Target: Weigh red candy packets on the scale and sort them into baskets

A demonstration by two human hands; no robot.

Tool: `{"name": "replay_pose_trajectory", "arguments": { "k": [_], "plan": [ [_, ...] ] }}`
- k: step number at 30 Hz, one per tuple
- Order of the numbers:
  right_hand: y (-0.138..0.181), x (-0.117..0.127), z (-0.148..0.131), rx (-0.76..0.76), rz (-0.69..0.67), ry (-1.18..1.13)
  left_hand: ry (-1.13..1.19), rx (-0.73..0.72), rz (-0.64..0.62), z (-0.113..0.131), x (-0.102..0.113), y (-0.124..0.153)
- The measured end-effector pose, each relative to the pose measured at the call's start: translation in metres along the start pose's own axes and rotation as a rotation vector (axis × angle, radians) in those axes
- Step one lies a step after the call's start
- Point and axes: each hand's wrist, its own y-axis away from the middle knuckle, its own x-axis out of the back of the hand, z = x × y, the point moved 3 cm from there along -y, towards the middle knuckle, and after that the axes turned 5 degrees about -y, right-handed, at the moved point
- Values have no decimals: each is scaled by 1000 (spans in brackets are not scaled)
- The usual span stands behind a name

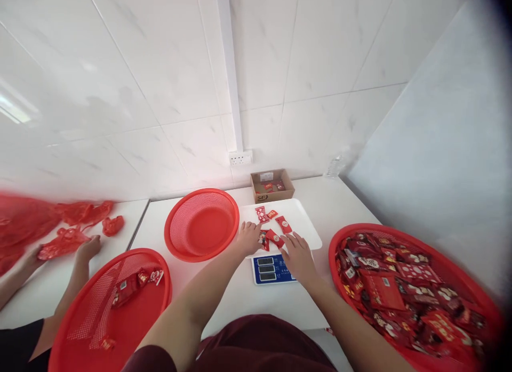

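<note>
A white scale [276, 268] with a blue front panel stands on the table, and several small red packets [283, 223] lie on its white tray [306, 227]. My left hand [248, 237] rests at the tray's near left edge, fingers curled over a red packet [264, 239]. My right hand [296, 255] lies flat on the tray's front, fingers spread, touching another red packet [275, 237].
An empty red basket [202, 223] sits left of the scale. A red basket [416, 292] full of red packets is at right, another red basket [116, 308] with a few packets at near left. A cardboard box [272, 185] stands behind. Another person's hands [86, 249] handle red bags [68, 228] at far left.
</note>
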Motion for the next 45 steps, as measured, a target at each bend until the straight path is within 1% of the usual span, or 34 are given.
{"name": "replay_pose_trajectory", "arguments": {
  "k": [5,8,10,12,14,16,17,18,20,22,23,25,27,28,29,31,33,34,36,39,42,44,45],
  "plan": [
    [-26,-10,-10,49,-65,39,13,11,7,-1,-3,2],
    [-33,-12,-10,34,-123,57,41,33,16,-3,-6,4],
    [-36,-13,-10,-1,-145,55,58,75,32,-10,-1,8],
    [-38,-15,-8,-49,-171,18,138,193,102,-27,10,17],
    [-39,-18,-4,-112,-191,-70,266,365,232,-51,23,30],
    [-42,-22,1,-176,-173,-208,337,521,366,-75,33,46],
    [-45,-24,3,-213,-157,-289,330,565,405,-83,35,54],
    [-48,-27,5,-251,-146,-373,309,583,418,-89,34,61],
    [-56,-32,4,-330,-147,-535,270,569,373,-93,26,72],
    [-66,-34,-5,-394,-161,-689,266,527,270,-89,11,80],
    [-71,-34,-13,-401,-169,-769,266,515,215,-86,3,83],
    [-82,-31,-36,-347,-205,-928,256,510,116,-80,-9,86],
    [-94,-26,-59,-214,-246,-1010,234,497,34,-75,-16,88],
    [-100,-24,-68,-135,-250,-983,224,483,5,-74,-17,89],
    [-106,-22,-74,-64,-236,-899,219,465,-17,-74,-17,90],
    [-116,-21,-76,11,-195,-585,227,427,-43,-75,-15,92],
    [-123,-24,-66,-6,-198,-233,242,408,-59,-77,-13,94],
    [-125,-27,-59,-27,-221,-98,249,407,-65,-79,-13,95],
    [-126,-32,-47,-41,-274,59,255,414,-75,-81,-11,96],
    [-122,-36,-36,-4,-280,129,268,425,-84,-84,-9,97],
    [-117,-34,-39,-7,-239,131,302,425,-74,-86,-6,97],
    [-117,-30,-52,-6,-205,29,311,424,-71,-86,-5,97],
    [-119,-28,-62,18,-195,-81,307,426,-75,-86,-5,97]
  ]
}}
